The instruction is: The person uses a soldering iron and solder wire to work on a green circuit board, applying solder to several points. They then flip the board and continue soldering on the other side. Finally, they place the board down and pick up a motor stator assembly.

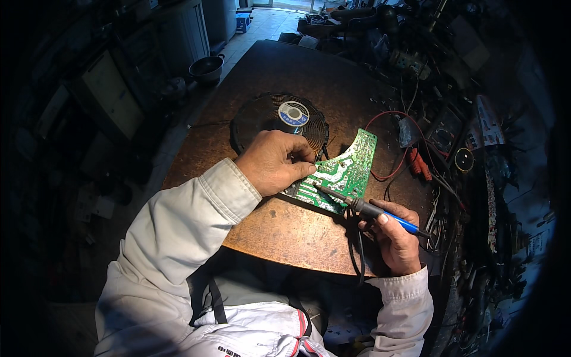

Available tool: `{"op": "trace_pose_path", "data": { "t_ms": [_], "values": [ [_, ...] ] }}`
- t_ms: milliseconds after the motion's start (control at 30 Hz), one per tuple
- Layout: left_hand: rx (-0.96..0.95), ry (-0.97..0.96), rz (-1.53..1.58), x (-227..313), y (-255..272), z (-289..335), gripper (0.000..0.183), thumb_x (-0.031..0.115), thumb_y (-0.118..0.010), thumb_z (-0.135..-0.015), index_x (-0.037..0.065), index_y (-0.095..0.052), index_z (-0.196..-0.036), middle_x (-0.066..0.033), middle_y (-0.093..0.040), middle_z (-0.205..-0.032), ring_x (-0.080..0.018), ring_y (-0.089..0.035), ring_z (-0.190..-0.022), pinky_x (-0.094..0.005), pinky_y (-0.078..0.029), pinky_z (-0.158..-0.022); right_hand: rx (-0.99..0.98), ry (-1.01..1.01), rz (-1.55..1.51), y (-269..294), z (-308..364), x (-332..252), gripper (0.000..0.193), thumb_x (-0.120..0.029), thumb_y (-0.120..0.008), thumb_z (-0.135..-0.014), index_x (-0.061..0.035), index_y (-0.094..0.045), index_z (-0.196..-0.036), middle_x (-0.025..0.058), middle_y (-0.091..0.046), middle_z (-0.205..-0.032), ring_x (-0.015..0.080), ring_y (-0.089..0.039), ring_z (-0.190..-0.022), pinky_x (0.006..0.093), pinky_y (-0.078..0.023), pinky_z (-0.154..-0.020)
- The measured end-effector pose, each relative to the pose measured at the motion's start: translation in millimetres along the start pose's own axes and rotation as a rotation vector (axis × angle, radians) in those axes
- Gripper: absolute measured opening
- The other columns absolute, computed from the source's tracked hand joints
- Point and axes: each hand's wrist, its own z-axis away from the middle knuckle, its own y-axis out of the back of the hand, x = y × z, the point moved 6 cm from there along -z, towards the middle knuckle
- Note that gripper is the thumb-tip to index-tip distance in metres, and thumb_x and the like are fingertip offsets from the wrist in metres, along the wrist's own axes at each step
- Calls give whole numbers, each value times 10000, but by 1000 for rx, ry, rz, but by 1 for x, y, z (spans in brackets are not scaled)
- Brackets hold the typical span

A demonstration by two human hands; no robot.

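Here's the green circuit board (360, 162), right of centre on the wooden table (285, 250)! Our right hand (397, 238) grips the soldering iron (373, 210), tip over the board. At its left edge, our left hand (275, 160) brings thumb and forefinger close; we can't tell what they pinch. Farther left, a spool (286, 119) sits on a round black grille (254, 124).

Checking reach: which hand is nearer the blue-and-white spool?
Left. The left hand is just on the near side of the spool; the right hand is farther, toward the lower right, holding the soldering iron.
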Motion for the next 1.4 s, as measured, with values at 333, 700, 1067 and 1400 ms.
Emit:
{"op": "trace_pose_path", "data": {
  "t_ms": [333,700,1067,1400],
  "values": [
    [-4,-17,-12,1,1,0,198,112,-816,-884,-24,-773,-1022,-135,-768,-908,-173,-716,-827,-328,-579,-764,-15,9,-1,0,0,0,382,-79,-731,-937,107,-645,-1259,253,-738,-1141,304,-754,-1016,445,-634,-914],
    [-5,-19,-9,0,0,0,200,120,-817,-882,-21,-775,-1018,-133,-768,-905,-174,-716,-824,-329,-578,-764,-13,6,-1,0,0,0,382,-75,-733,-935,103,-646,-1261,253,-737,-1146,309,-753,-1018,452,-633,-915],
    [-2,-22,-1,0,0,0,202,113,-815,-880,-27,-773,-1019,-131,-767,-906,-178,-717,-828,-330,-579,-772,-9,13,-2,0,0,0,456,-99,-741,-928,159,-614,-1282,269,-731,-1147,307,-760,-971,398,-629,-907],
    [-6,-4,1,1,1,0,203,105,-816,-875,-28,-774,-1022,-135,-769,-907,-169,-717,-831,-326,-580,-776,-10,-5,7,1,0,0,399,-88,-737,-933,116,-636,-1260,254,-737,-1137,302,-757,-1002,435,-638,-906]
  ]
}}
